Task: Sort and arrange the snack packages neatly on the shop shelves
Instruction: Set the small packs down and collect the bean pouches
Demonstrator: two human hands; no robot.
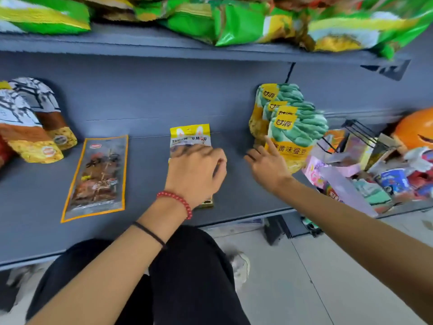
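Observation:
A small yellow-topped snack packet [190, 136] lies flat on the grey shelf [145, 174]. My left hand [195, 171] rests on it with fingers bent, covering its lower half. My right hand [267, 166] reaches with straight fingers to a row of upright yellow-and-green bean snack bags [290, 123] and touches the front bag. A long orange-edged packet [98, 177] lies flat to the left. Brown-and-yellow bags [35, 127] lean at the far left.
Green and yellow chip bags [234, 22] fill the upper shelf. At the right, a black wire rack [351, 134] and a heap of mixed small packages [379, 179] sit on the shelf, with an orange round object [414, 130] behind. My knees are below the shelf edge.

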